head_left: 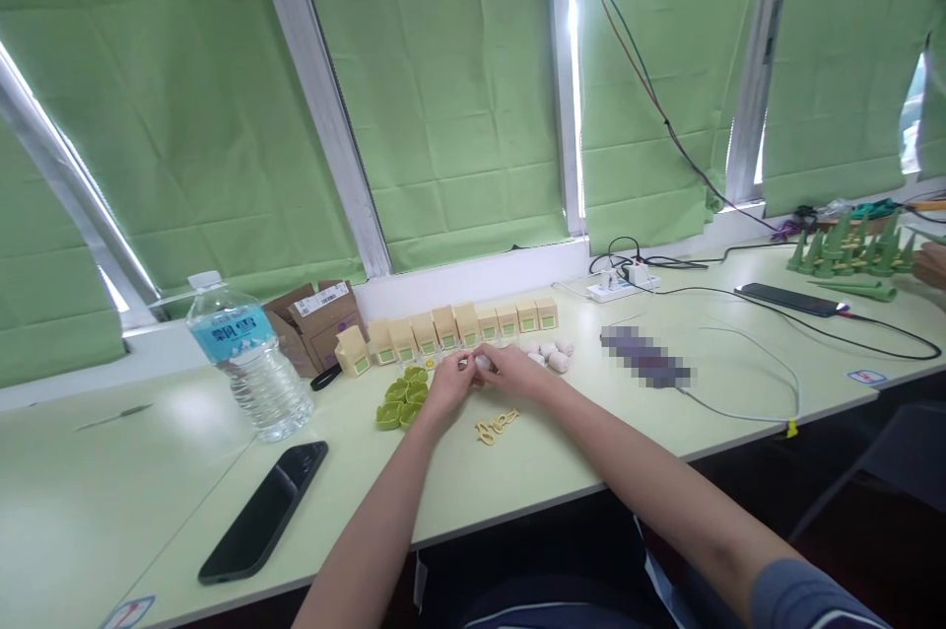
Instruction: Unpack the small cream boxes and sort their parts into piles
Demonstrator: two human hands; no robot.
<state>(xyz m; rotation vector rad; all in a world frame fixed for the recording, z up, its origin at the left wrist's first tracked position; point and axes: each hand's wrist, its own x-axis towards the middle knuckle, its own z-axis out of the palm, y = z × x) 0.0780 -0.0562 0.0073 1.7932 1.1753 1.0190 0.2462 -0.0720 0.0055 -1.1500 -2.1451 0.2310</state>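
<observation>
My left hand (450, 383) and my right hand (511, 369) meet over the middle of the table, fingertips close together. A small white rounded piece (483, 363) shows in the closed fingers of my right hand. The left fingers are pinched right beside it; what they hold, if anything, is too small to make out. Several similar white pieces (560, 359) lie just right of my right hand. Green cup-shaped pieces (403, 394) sit together left of my left hand. Thin yellow loops (496, 426) lie on the table between my forearms.
Behind my hands stands a row of small tan paper boxes (446, 326). A water bottle (251, 363), a phone (264, 511) and a cardboard box (322, 325) are on the left. To the right lie a power strip (623, 286), a second phone (790, 299), cables and green cones (849, 249).
</observation>
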